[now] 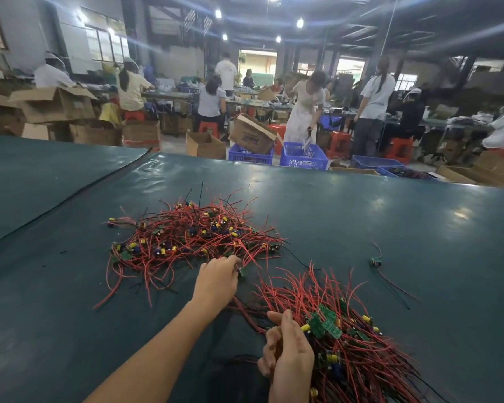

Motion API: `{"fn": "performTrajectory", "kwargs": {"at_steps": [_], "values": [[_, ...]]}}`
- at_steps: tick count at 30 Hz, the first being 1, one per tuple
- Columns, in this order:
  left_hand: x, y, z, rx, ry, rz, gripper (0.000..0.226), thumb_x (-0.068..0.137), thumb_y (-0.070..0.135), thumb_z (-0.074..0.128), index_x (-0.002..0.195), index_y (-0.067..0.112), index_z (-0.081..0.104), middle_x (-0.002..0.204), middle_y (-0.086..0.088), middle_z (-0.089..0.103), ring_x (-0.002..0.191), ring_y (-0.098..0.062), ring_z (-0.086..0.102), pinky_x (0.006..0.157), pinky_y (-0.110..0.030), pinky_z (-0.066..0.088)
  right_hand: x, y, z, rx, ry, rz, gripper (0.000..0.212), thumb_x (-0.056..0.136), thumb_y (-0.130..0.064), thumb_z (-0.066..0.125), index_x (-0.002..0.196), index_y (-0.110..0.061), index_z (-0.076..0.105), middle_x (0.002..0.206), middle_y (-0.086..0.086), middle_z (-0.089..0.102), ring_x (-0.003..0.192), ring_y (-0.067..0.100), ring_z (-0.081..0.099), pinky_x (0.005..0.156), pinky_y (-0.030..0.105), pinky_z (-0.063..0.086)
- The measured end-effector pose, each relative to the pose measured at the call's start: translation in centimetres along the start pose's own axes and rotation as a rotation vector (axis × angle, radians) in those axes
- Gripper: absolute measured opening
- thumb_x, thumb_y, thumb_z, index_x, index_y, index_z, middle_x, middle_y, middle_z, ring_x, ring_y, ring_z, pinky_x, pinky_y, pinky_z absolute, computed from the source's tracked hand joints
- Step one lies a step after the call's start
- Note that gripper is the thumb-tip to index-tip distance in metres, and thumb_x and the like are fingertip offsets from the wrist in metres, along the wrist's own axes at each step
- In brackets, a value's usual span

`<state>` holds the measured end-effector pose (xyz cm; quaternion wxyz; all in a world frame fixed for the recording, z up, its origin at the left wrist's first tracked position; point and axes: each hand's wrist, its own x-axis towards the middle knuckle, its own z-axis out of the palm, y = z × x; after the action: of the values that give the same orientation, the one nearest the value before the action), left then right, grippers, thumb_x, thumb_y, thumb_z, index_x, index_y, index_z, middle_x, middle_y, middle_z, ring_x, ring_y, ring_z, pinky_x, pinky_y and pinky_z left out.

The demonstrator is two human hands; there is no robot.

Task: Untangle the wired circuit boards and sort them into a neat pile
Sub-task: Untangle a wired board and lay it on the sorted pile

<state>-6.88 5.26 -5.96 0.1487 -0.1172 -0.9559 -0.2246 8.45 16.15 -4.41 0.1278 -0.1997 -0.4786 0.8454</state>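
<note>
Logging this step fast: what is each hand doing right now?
Left hand: closed, pinching a circuit board at the tangled heap's edge.
Right hand: closed on the sorted bundle.
</note>
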Motion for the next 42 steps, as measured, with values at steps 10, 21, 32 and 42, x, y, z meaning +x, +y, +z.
{"fn": "performTrajectory", "kwargs": {"at_steps": [10, 21, 32, 42], "values": [[1.6, -0.5, -4.0, -0.508, 0.359, -0.157, 0.019, 0.094, 0.006, 0.053, 0.106, 0.013, 0.067, 0.086, 0.001, 0.063, 0.073, -0.012, 0.059, 0.063, -0.015, 0.047, 0.3, 0.3, -0.1, 0.006, -0.003, 0.018, 0.034, 0.095, -0.029, 0.05, 0.086, 0.0, 0.067, 0.047, 0.002, 0.043, 0.028, 0.012, 0.028, 0.032, 0.018, 0.025], [-6.8, 2.6, -6.8, -1.463, 0.221, -0.237, 0.018, 0.081, 0.005, 0.062, 0.094, 0.014, 0.071, 0.08, -0.002, 0.073, 0.072, -0.01, 0.067, 0.065, -0.018, 0.054, -0.6, 0.6, 0.4, -0.196, -0.169, 0.005, 0.036, 0.094, -0.03, 0.052, 0.078, -0.01, 0.078, 0.05, 0.005, 0.046, 0.033, 0.013, 0.033, 0.036, 0.02, 0.027], [-11.1, 1.6, -5.5, -1.496, 0.001, -0.304, 0.017, 0.064, 0.003, 0.071, 0.079, 0.009, 0.075, 0.075, -0.01, 0.07, 0.066, -0.013, 0.065, 0.061, -0.016, 0.053, -1.4, -0.1, 0.7, -0.158, -0.112, -0.17, 0.026, 0.09, -0.012, 0.057, 0.074, -0.01, 0.078, 0.046, 0.008, 0.05, 0.029, 0.01, 0.034, 0.032, 0.018, 0.029], [-11.5, 2.7, -4.4, -1.355, -0.068, -0.376, 0.047, 0.083, 0.04, 0.048, 0.064, 0.004, 0.071, 0.064, -0.021, 0.066, 0.057, -0.027, 0.06, 0.055, -0.029, 0.048, -1.5, -0.2, 0.4, -0.197, -0.189, -0.186, 0.024, 0.079, -0.03, 0.057, 0.078, -0.021, 0.08, 0.051, 0.003, 0.054, 0.034, 0.009, 0.039, 0.034, 0.019, 0.032]]}}
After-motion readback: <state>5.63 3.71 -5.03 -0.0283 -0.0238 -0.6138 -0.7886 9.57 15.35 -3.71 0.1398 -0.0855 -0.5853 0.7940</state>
